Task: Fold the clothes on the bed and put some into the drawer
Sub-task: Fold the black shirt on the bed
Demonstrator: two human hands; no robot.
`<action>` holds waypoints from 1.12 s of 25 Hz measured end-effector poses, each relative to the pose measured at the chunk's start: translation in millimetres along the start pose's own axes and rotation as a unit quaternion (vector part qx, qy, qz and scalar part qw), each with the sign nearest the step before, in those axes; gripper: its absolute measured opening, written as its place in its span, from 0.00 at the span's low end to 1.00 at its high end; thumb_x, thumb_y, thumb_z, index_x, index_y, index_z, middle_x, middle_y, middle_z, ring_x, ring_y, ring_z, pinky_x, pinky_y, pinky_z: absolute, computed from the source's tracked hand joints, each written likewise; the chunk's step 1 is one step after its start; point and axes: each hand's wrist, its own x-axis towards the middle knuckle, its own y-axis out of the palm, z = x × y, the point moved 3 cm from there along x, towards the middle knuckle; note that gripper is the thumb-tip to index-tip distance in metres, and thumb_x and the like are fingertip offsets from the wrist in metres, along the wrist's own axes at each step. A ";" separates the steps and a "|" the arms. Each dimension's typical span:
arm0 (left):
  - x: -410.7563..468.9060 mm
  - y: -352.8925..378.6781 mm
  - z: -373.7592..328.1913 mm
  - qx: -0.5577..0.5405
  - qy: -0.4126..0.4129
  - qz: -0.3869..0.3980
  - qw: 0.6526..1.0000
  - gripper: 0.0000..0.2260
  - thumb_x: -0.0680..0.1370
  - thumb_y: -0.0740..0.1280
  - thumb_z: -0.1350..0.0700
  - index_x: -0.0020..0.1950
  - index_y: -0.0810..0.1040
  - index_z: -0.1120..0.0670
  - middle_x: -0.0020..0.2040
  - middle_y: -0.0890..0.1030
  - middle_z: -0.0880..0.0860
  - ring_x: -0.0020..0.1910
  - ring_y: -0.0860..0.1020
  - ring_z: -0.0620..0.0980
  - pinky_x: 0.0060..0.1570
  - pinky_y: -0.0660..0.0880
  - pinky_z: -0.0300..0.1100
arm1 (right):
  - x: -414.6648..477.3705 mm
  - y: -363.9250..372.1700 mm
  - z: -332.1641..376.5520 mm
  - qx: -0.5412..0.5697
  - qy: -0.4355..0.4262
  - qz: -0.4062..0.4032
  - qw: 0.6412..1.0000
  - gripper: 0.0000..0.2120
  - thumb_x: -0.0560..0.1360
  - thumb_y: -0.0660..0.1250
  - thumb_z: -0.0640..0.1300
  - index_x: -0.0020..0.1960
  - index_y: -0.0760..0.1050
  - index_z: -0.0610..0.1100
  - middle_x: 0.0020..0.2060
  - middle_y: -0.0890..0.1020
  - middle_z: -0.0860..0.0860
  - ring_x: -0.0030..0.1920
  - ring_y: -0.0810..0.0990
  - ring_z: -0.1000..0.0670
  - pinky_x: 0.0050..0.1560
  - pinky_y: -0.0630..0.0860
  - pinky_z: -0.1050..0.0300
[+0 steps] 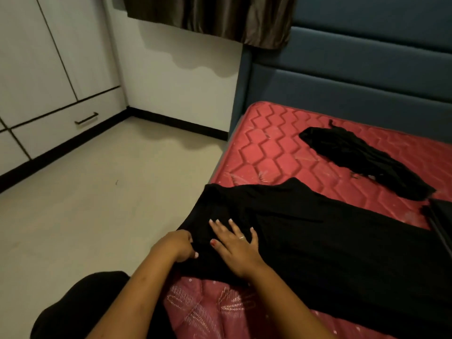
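A large black garment (pixel 318 241) lies spread across the near part of the red mattress (pixel 281 152), one end hanging over the bed's left edge. My left hand (pixel 177 244) grips that hanging edge, fingers curled into the cloth. My right hand (pixel 236 243) rests flat on top of the garment with straight, spread fingers. A second black garment (pixel 362 159) lies crumpled farther back on the mattress. A white drawer with a dark handle (pixel 86 118) sits low in the wardrobe at the left, closed.
A blue padded headboard (pixel 354 77) stands behind the bed. Beige floor (pixel 97 192) stretches between bed and wardrobe. Brown curtains (pixel 215 15) hang above. Another dark item (pixel 440 216) shows at the right edge. My dark-clothed knee (pixel 80 307) is at bottom left.
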 end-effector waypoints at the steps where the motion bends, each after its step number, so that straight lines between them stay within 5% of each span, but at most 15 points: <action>1: 3.1 -0.6 -1.5 0.012 -0.002 0.019 1.000 0.22 0.77 0.68 0.50 0.70 0.70 0.55 0.68 0.72 0.56 0.66 0.73 0.55 0.64 0.70 0.45 | 11.7 -3.0 -1.5 -0.019 -0.001 -0.016 1.000 0.23 0.81 0.46 0.61 0.75 0.45 0.67 0.76 0.49 0.65 0.77 0.42 0.57 0.71 0.35 0.38; 6: 13.0 -8.0 -1.8 -0.009 0.014 0.072 0.997 0.18 0.78 0.62 0.54 0.67 0.73 0.58 0.67 0.73 0.58 0.63 0.74 0.57 0.63 0.71 0.47 | 61.5 -11.6 -11.2 -0.092 0.024 -0.108 0.990 0.24 0.81 0.49 0.61 0.75 0.50 0.65 0.76 0.54 0.63 0.76 0.50 0.54 0.70 0.53 0.39; 13: 13.8 -4.9 9.9 0.025 -0.005 0.137 0.990 0.21 0.78 0.65 0.58 0.70 0.68 0.60 0.67 0.72 0.61 0.63 0.73 0.59 0.59 0.73 0.48 | 63.6 -57.4 -47.5 0.046 0.061 -0.153 0.985 0.33 0.72 0.70 0.59 0.73 0.62 0.57 0.71 0.62 0.53 0.69 0.61 0.45 0.67 0.65 0.42; 15: 8.9 -5.0 12.1 0.023 -0.035 0.144 0.989 0.26 0.76 0.69 0.55 0.72 0.66 0.58 0.67 0.71 0.60 0.62 0.73 0.59 0.61 0.73 0.52 | 48.8 -62.8 -56.7 0.015 0.144 -0.169 0.975 0.35 0.68 0.72 0.62 0.69 0.65 0.51 0.67 0.67 0.48 0.67 0.65 0.42 0.62 0.70 0.45; 18: -8.1 -13.7 3.2 0.101 -0.022 0.017 0.995 0.27 0.75 0.68 0.54 0.71 0.64 0.53 0.66 0.72 0.56 0.64 0.72 0.57 0.63 0.69 0.52 | 38.8 -56.5 -64.5 -0.036 0.305 -0.039 0.951 0.38 0.65 0.69 0.70 0.64 0.70 0.45 0.63 0.74 0.45 0.65 0.71 0.40 0.60 0.71 0.46; 20: -21.3 -16.4 -15.6 0.134 0.087 -0.093 0.983 0.21 0.75 0.66 0.57 0.67 0.66 0.51 0.63 0.73 0.55 0.62 0.73 0.55 0.58 0.68 0.48 | 42.4 -61.0 -61.7 0.013 0.269 -0.017 0.963 0.31 0.66 0.74 0.63 0.61 0.74 0.46 0.61 0.77 0.46 0.63 0.74 0.41 0.60 0.73 0.49; 23: -36.4 7.1 -42.1 0.058 0.248 0.020 0.967 0.14 0.76 0.68 0.57 0.61 0.74 0.49 0.62 0.75 0.55 0.58 0.75 0.54 0.57 0.72 0.44 | 37.6 -73.1 -49.1 0.064 0.166 -0.037 0.983 0.13 0.68 0.77 0.48 0.45 0.72 0.51 0.50 0.78 0.49 0.53 0.78 0.47 0.51 0.75 0.54; 25: -40.4 23.9 -51.1 0.049 0.270 0.092 0.957 0.19 0.77 0.68 0.56 0.68 0.71 0.48 0.64 0.73 0.56 0.62 0.73 0.54 0.62 0.71 0.46 | 24.8 -74.0 -36.1 0.089 0.069 -0.043 0.993 0.17 0.68 0.77 0.44 0.37 0.66 0.53 0.41 0.77 0.52 0.45 0.77 0.51 0.44 0.73 0.57; 28: -32.0 21.5 -50.3 0.006 0.242 0.094 0.966 0.25 0.78 0.67 0.55 0.73 0.65 0.47 0.65 0.73 0.58 0.63 0.73 0.56 0.62 0.70 0.44 | -12.8 -63.9 -28.7 0.103 -0.086 -0.126 0.983 0.16 0.70 0.69 0.38 0.39 0.65 0.56 0.43 0.81 0.51 0.46 0.79 0.51 0.49 0.75 0.56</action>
